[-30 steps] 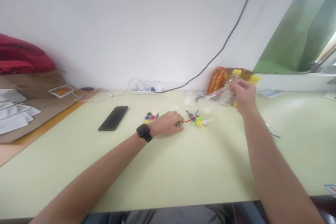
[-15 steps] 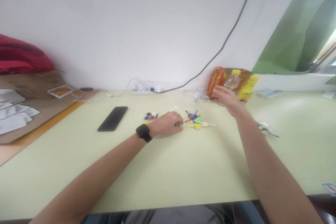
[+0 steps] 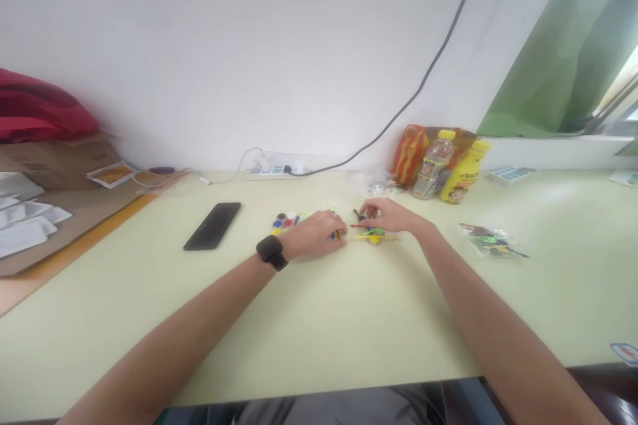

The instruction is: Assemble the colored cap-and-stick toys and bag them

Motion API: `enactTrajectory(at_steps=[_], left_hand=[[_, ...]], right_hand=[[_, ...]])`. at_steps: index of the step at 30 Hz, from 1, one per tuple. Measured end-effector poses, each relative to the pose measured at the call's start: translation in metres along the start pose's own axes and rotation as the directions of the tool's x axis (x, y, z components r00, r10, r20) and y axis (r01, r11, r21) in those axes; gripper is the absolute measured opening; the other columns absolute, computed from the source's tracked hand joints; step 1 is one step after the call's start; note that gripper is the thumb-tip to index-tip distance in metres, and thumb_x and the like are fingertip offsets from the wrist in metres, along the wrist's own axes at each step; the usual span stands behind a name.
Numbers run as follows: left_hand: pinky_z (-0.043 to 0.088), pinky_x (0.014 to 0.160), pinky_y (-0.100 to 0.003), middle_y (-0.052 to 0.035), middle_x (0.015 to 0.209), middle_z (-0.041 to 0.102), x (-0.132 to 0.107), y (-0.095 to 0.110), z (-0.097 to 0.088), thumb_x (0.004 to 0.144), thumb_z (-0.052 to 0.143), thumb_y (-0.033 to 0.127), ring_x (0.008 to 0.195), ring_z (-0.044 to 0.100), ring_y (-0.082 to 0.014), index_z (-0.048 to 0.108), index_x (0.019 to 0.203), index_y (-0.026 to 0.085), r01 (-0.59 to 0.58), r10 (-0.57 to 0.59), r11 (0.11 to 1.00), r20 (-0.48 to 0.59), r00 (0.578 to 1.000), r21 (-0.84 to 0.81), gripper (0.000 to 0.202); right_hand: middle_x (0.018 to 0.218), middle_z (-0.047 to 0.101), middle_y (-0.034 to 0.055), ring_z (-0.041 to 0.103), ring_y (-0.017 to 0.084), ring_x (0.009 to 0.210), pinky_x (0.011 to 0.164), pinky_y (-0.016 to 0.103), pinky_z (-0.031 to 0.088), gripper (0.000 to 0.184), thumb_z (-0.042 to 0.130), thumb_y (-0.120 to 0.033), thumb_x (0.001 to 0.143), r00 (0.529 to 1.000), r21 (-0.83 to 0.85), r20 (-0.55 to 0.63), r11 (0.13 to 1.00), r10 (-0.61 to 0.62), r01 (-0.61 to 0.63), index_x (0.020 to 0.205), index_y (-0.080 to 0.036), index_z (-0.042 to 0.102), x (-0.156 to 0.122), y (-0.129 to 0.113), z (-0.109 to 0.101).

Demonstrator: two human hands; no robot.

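My left hand (image 3: 316, 235), with a black watch on the wrist, rests on the pale green table (image 3: 319, 319), its fingers curled round small coloured plastic pieces. Beside it lies a cluster of round coloured discs (image 3: 286, 220). My right hand (image 3: 386, 216) has come down onto a pile of thin coloured plastic sticks (image 3: 371, 234) and pinches at a dark piece at the pile's top. Both hands sit close together at the table's middle.
A black phone (image 3: 212, 226) lies left of the discs. A power strip (image 3: 276, 171) sits by the wall. Two bottles (image 3: 448, 169) and an orange bag stand at the back right. A clear bag of coloured parts (image 3: 491, 241) lies to the right. Cardboard and papers are at far left.
My right hand let go of the clear plastic bag near the bottles and moved left and down to the stick pile. The left hand stayed put.
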State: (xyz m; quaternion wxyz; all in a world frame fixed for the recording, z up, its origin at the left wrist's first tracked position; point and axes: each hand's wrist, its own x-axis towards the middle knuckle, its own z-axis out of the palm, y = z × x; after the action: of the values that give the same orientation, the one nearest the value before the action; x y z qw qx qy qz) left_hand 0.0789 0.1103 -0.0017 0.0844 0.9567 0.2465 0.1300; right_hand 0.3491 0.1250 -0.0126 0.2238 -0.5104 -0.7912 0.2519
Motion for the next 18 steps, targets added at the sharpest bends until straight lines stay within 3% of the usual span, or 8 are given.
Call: enactTrajectory(at_steps=[4,12,18], left_hand=[[0.049,0.092,-0.039,-0.0078,0.101,0.072,0.000,0.000,0.001,0.097,0.064,0.027,0.103,0.066,-0.0273,0.074,0.105,0.022,0.005,-0.005,1.000,0.000,1.000,-0.009,0.014],[0.051,0.100,-0.043,-0.0099,0.117,0.071,-0.001,0.000,0.002,0.100,0.063,0.033,0.117,0.063,-0.0297,0.064,0.136,0.024,0.063,-0.065,0.998,-0.116,0.991,-0.028,0.037],[0.051,0.101,-0.043,-0.0093,0.127,0.069,0.003,0.003,0.001,0.103,0.059,0.037,0.116,0.063,-0.0282,0.056,0.144,0.026,0.064,-0.072,0.996,-0.138,0.988,-0.066,0.042]], right_hand=[[0.079,0.076,0.0035,0.068,0.021,0.075,0.069,0.031,0.052,0.007,0.076,-0.025,0.079,0.999,0.037,0.044,0.999,0.019,-0.021,0.078,-0.021,0.069,-0.002,0.002,-0.007],[0.084,0.074,0.0035,0.067,0.020,0.076,0.066,0.030,0.050,0.009,0.066,-0.027,0.087,0.995,0.086,-0.041,0.993,0.086,-0.082,0.083,-0.022,0.059,-0.003,-0.005,-0.009],[0.080,0.063,-0.0018,0.061,0.017,0.073,0.067,0.030,0.049,0.019,0.070,-0.033,0.086,0.988,0.278,-0.150,0.958,-0.024,0.066,0.088,-0.024,0.053,0.004,-0.018,-0.001]])
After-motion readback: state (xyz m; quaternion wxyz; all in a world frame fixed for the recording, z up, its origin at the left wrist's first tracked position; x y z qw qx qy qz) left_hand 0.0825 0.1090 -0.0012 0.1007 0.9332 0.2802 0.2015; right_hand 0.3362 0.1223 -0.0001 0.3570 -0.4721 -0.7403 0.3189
